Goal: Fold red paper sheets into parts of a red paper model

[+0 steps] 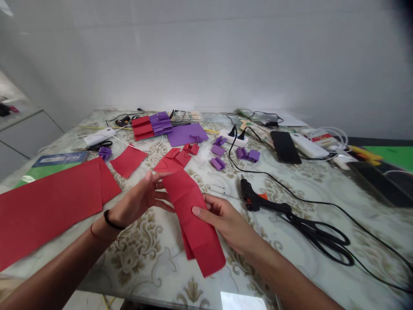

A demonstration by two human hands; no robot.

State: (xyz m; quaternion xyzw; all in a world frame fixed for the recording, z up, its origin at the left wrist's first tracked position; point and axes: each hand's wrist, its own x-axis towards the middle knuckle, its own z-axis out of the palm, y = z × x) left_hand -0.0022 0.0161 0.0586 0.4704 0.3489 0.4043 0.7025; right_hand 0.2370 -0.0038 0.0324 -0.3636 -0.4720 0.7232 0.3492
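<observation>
My right hand (227, 219) pinches a folded strip of red paper (190, 206) by its right edge, thumb on top. The strip slants over the table, showing crease lines and a second layer beneath its lower end. At its upper left edge is my left hand (138, 198), fingers stretched and apart, the tips partly hidden by the paper. Just beyond the strip lie red folded pieces (174, 160). A large red sheet (54, 202) and a smaller red piece (129, 160) lie to the left.
A black glue gun (254, 196) and black-handled scissors (318, 234) lie at right, a cable (274, 176) running past. Behind are purple folded pieces (217, 162), a purple sheet (185, 134), a power strip (234, 137) and a phone (285, 147).
</observation>
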